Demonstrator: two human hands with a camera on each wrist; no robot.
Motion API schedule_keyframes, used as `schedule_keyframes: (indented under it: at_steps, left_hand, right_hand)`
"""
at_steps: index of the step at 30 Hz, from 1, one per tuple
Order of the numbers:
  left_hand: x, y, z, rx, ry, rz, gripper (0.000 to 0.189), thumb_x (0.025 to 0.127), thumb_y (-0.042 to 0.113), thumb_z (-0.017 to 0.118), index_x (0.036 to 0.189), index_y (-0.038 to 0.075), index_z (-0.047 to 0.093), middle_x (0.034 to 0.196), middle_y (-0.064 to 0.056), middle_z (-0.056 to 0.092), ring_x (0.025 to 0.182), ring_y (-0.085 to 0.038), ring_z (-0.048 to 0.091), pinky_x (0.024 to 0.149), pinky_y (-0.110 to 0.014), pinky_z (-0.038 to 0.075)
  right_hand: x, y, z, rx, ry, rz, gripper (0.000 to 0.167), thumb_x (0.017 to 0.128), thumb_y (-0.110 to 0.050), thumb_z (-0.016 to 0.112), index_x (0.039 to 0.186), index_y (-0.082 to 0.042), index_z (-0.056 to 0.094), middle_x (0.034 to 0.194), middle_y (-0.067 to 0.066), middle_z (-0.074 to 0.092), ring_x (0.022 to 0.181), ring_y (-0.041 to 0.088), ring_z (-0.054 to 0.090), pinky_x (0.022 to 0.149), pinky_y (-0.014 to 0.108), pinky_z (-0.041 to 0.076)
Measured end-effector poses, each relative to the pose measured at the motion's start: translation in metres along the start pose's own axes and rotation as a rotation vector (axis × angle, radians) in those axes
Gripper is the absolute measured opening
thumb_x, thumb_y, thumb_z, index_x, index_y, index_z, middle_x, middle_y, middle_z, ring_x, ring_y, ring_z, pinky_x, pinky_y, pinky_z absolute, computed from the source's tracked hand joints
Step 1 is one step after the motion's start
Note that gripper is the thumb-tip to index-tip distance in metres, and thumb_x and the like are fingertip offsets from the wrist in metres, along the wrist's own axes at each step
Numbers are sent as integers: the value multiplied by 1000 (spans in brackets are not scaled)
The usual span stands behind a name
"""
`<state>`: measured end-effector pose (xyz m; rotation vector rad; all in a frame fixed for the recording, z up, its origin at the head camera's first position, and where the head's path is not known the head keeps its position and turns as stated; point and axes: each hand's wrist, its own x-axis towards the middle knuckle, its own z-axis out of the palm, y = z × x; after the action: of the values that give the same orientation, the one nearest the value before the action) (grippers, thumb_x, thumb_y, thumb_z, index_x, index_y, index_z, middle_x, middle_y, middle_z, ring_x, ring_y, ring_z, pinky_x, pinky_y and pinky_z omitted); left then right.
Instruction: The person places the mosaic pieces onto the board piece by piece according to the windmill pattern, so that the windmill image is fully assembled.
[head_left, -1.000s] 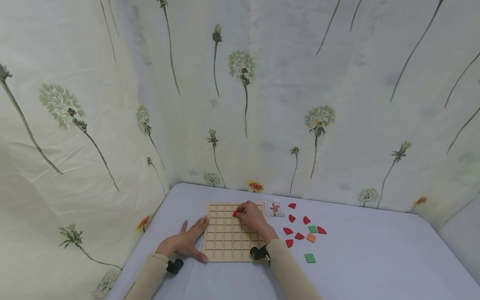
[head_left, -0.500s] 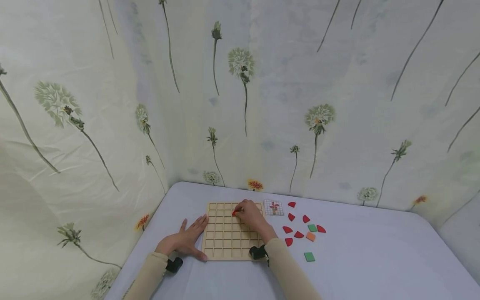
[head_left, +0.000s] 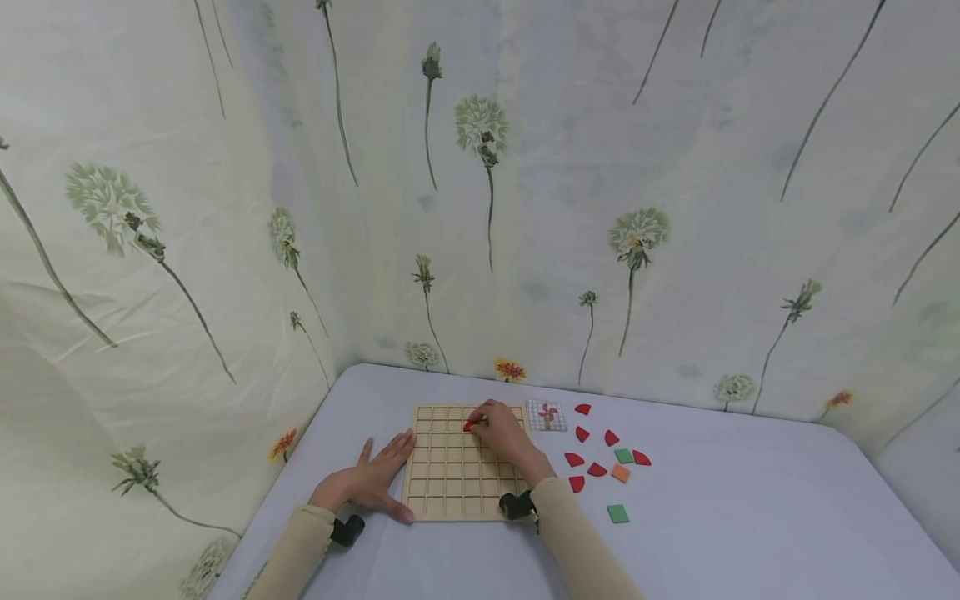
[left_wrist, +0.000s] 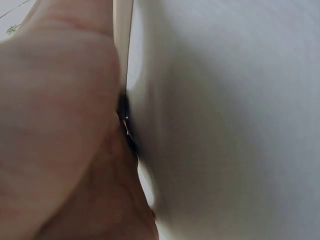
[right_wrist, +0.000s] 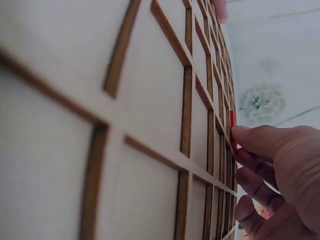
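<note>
A square wooden grid board (head_left: pixel 438 479) lies on the white-covered table. My right hand (head_left: pixel 501 433) reaches over its far part and pinches a red quarter-circle piece (head_left: pixel 469 426) between thumb and fingers. In the right wrist view the red piece (right_wrist: pixel 232 120) stands right at the board's surface, thumb tip against it. At the board's left edge my left hand (head_left: pixel 369 482) lies with fingers spread, fingertips and thumb touching the frame. The left wrist view is mostly filled by the palm (left_wrist: pixel 55 110), with a strip of the board's edge (left_wrist: pixel 122 40) beyond.
Right of the board's far corner lies a printed pattern card (head_left: pixel 547 415). Several red quarter-circle pieces (head_left: pixel 596 470) are scattered to the right, with a green piece (head_left: pixel 624 456), an orange piece (head_left: pixel 620 473) and a nearer green piece (head_left: pixel 618 514). A flowered curtain (head_left: pixel 525 250) hangs behind the table.
Almost nothing moves. The right hand and its red piece stay over the same far cells, and the left hand stays at the board's edge; the head view shifts slightly.
</note>
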<state>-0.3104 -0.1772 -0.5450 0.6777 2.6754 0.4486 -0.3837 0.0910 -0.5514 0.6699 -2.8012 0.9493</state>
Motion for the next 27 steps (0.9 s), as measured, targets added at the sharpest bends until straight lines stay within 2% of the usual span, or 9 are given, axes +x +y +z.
schedule_keyframes:
  at_steps: [11,15,20,27]
  left_hand:
    - [-2,3,-3,-12,0,11,129,66,62,79,156,7,4,164,-10,0,152,-28,1,116,-63,-7]
    - [-3,2,-3,-11,-4,16,129,66,63,78,156,7,4,164,-10,-1,151,-29,0,116,-63,-8]
    - [-3,0,0,-7,-2,21,129,66,64,77,156,8,4,164,-10,-1,151,-28,0,116,-64,-8]
    - [-2,0,0,-10,4,19,130,65,65,77,156,8,4,164,-9,-1,152,-28,0,116,-63,-8]
  right_hand:
    - [-5,-1,-4,86,29,67,23,92,-17,65,109,-3,70,107,9,66,97,24,62,80,37,54]
    - [-8,-5,-7,95,29,61,29,92,-21,65,114,-2,68,108,8,64,98,23,61,82,38,54]
    - [-14,-16,-18,89,31,55,32,92,-24,66,116,-3,66,110,7,62,97,20,58,81,37,52]
    - [-26,-35,-39,147,39,39,34,90,-22,69,117,-2,61,114,13,60,101,30,57,83,40,50]
